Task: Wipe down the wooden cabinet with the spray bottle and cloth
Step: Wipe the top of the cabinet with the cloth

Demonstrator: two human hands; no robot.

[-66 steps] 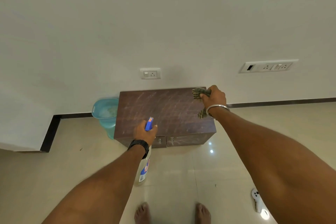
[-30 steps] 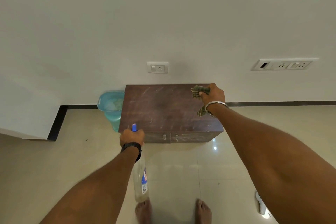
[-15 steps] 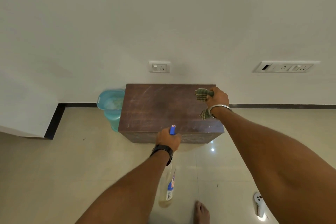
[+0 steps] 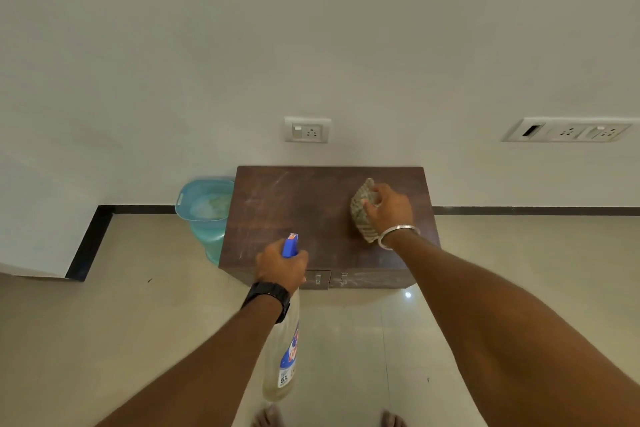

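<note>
head view: bottle is gripped at the neck by the left hand, held above the floor just in front of the cabinet. its long axis runs near-vertical in frame, blue nozzle pointed at the cabinet top, base toward the feet. cloth is pressed on the cabinet top, right side, under the curled fingers of the right hand. cabinet is set against a white wall; teal bin touches its left side. floor is beige tile. sockets are seen on the wall.

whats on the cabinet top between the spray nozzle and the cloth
Nothing: in the head view only bare, streaked cabinet top lies between the spray bottle and the cloth.
</note>
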